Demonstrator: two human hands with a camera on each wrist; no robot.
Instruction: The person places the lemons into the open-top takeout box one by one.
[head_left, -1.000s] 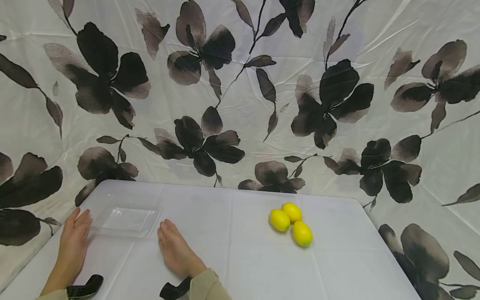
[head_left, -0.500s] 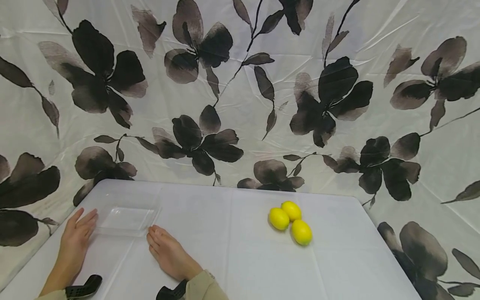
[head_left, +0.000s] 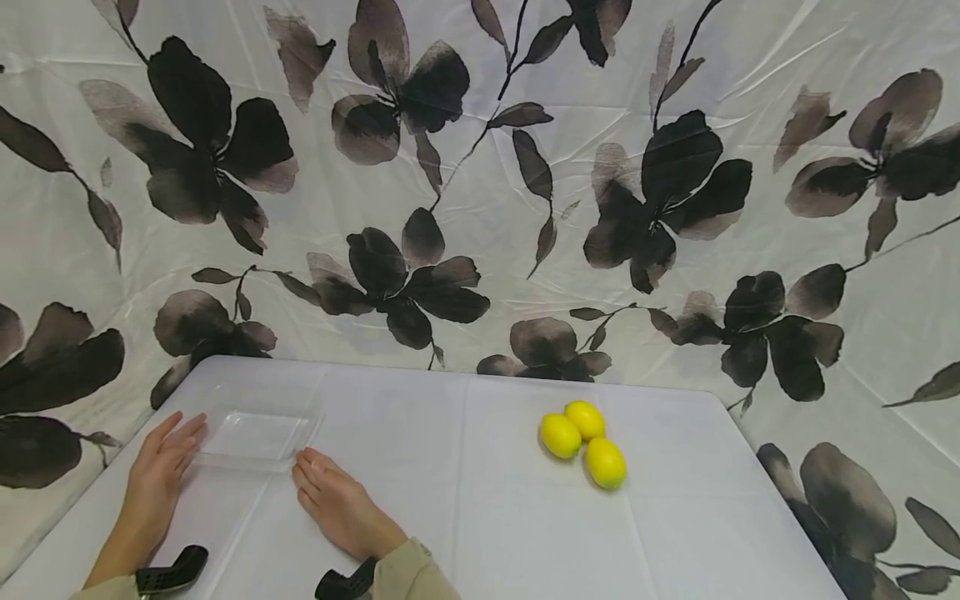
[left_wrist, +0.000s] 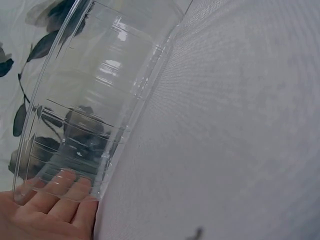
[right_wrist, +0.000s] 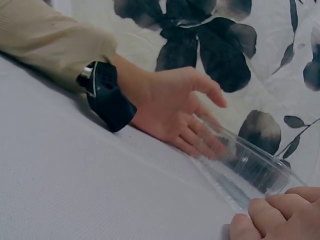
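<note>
A clear plastic container (head_left: 258, 437), rectangular and see-through, stands at the left of the white table. Its ribbed wall fills the upper left of the left wrist view. My left hand (head_left: 159, 475) is at its left end, palm turned inward. In the left wrist view, the fingers (left_wrist: 60, 197) of that hand show through the clear end wall, held fairly straight. At the container's right front corner is my right hand (head_left: 341, 504), back up, fingertips right at the rim. The right wrist view shows its knuckles (right_wrist: 280, 217) low at the right, with the left hand (right_wrist: 167, 102) across from it.
Three yellow lemons (head_left: 583, 443) lie grouped on the right half of the white tabletop (head_left: 465, 533). Behind the table hangs a white cloth (head_left: 540, 275) with dark flowers. A black wrist device (head_left: 172, 571) sits on each forearm.
My left hand has shifted right, its fingers now against the container's left end. My right hand has moved left to the right front corner. The container and lemons look unmoved.
</note>
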